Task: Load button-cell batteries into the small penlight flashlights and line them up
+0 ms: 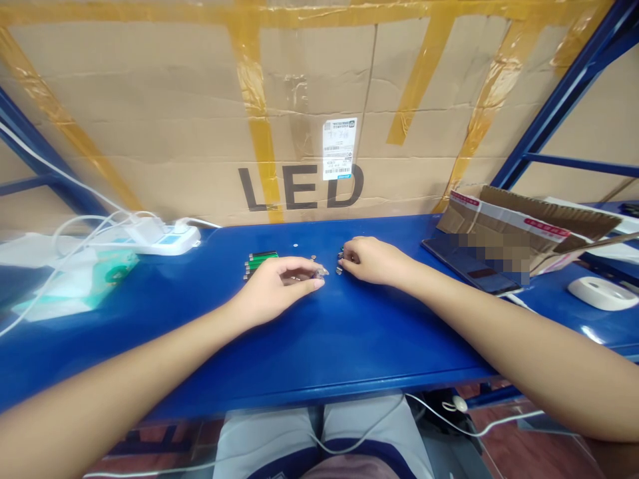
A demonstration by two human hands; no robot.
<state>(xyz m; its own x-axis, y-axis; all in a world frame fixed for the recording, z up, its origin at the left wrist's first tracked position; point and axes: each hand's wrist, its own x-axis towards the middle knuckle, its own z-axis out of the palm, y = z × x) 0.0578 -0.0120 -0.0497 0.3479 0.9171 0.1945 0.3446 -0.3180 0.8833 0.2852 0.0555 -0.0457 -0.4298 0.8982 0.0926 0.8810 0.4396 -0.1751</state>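
- Left grip (272,286) pinches shiny piece (322,273), probably for control.
- Right grip (372,259) curls at metal bits (339,271) on desk (349,346); can't tell if holding.
- Green cylinders (263,256) lie beside left grip, likely for reach.

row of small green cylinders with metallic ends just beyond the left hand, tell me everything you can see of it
The row of small green cylinders with shiny, metal-looking ends lies flat on the glossy blue tabletop, beyond the left hand. The pieces lie side by side, silvery ends toward the picture's left; their sides look smooth, green with darker stretches. The hand hides part of the row, so the full count and whether the hand touches it cannot be told.
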